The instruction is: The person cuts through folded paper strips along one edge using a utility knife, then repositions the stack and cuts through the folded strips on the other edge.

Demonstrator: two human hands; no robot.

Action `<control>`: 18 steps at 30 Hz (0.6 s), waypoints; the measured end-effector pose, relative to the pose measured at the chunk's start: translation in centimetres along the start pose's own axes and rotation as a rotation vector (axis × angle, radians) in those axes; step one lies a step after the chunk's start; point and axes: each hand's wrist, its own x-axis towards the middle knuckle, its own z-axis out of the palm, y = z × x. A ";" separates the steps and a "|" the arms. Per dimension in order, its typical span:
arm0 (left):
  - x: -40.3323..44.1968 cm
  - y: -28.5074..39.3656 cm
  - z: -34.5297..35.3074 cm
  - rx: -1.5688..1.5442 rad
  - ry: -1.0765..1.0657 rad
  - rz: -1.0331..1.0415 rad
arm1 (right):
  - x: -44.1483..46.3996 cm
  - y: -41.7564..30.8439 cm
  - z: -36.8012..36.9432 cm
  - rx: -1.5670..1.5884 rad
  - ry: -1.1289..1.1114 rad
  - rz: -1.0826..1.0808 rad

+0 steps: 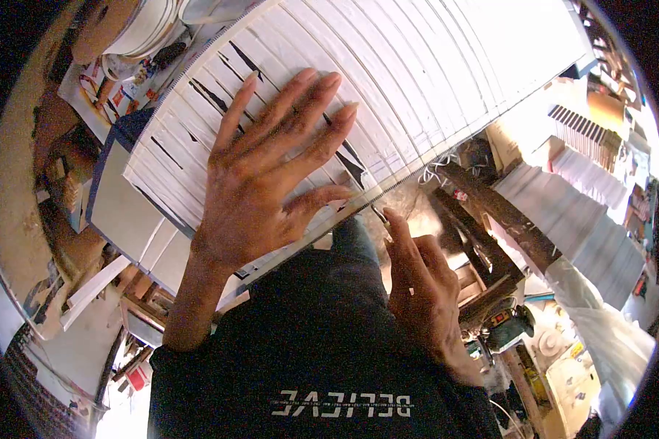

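My left hand (260, 172) lies spread and flat on a broad white ribbed surface (388, 88), which looks like a row of book spines packed side by side. Black slits and torn patches show between several of the ribs around the fingers. At the near edge of this row, my right hand (426, 285) is closed, thumb and forefinger pinching a small thin metal tool (378, 214) with a curved tip. Most of the tool is hidden by the fingers, so its kind cannot be made out. Its tip is close to the edge, just right of my left thumb.
Stacks of paper or book blocks (571, 219) stand on the right beside a dark wooden beam (501, 212). A clear plastic sheet (600, 329) hangs lower right. Grey boards with a blue edge (117, 197) project under the row at left. Tubs (146, 29) and small clutter sit upper left.
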 end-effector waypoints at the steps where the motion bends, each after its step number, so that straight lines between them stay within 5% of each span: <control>1: 0.0 0.0 0.0 -0.012 0.012 0.001 | 0.0 -0.1 0.1 0.029 0.014 0.004; 18: 0.0 0.0 -0.1 0.013 -0.004 0.007 | -0.3 -0.1 0.4 0.016 -0.020 0.022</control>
